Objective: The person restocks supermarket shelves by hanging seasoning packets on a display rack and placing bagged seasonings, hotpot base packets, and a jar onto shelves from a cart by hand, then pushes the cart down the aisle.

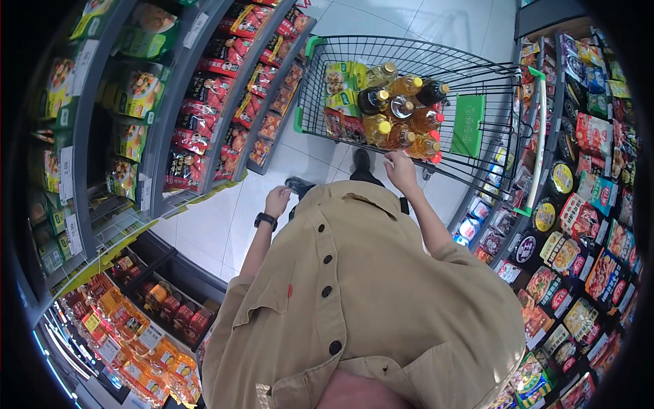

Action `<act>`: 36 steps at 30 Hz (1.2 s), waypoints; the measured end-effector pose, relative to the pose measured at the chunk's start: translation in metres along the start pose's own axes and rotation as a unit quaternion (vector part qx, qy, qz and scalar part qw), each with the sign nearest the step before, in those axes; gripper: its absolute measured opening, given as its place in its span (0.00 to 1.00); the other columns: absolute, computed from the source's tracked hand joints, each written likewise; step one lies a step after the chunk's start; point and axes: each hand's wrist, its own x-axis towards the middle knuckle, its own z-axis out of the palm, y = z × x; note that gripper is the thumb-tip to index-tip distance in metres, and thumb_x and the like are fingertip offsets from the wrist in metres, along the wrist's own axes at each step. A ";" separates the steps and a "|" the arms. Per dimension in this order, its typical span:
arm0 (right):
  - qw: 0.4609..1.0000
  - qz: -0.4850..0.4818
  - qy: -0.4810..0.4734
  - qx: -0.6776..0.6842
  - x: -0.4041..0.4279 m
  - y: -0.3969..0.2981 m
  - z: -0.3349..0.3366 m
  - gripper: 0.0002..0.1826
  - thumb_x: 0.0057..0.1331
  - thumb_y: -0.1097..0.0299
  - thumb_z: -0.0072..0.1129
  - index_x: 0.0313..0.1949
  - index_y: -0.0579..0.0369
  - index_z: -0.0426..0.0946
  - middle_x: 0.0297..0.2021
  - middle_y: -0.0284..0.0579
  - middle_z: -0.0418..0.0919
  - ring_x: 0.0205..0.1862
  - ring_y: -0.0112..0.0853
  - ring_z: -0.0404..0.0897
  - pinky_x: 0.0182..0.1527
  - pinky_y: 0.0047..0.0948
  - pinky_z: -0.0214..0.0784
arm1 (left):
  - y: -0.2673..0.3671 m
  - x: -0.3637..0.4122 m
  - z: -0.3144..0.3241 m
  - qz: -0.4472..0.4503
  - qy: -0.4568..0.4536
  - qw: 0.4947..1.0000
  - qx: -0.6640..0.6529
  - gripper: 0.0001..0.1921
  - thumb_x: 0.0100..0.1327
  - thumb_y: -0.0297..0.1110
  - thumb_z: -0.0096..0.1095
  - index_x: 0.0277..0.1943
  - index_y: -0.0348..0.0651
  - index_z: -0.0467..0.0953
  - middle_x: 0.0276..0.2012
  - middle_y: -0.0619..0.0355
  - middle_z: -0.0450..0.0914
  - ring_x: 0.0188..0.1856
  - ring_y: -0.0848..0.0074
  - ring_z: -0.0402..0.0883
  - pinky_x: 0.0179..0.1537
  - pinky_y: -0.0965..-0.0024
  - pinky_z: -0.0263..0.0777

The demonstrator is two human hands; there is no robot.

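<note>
A wire shopping cart point(388, 48) with green corners stands across the aisle before me. Inside it, several capped bottles of yellow, amber and dark liquid point(403, 107) stand close together, beside green and yellow food packets point(341, 84) and a red packet point(345, 125). My right hand point(400, 168) is at the cart's near side rim, fingers curled near the bottles; whether it grips the wire is unclear. My left hand point(277, 200), below a black wristwatch point(265, 221), hangs over the floor by my shoe, fingers bent, with no item visible in it.
Shelves with red seasoning packets point(204, 97) and green packets point(140, 92) rise on the left. Bottles of orange-yellow oil point(148, 353) stand at the lower left. On the right, a long shelf holds boxed and bagged instant foods point(562, 250). The cart's handle point(539, 138) faces that shelf.
</note>
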 end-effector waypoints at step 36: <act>0.981 0.035 0.038 -0.185 0.011 0.032 0.006 0.16 0.67 0.61 0.50 0.29 0.61 0.78 0.29 0.57 0.79 0.34 0.51 0.79 0.40 0.49 0.70 | -0.077 0.011 0.013 -0.026 -0.062 0.988 0.140 0.19 0.59 0.45 0.58 0.45 0.38 0.81 0.42 0.44 0.83 0.47 0.54 0.81 0.51 0.59 0.74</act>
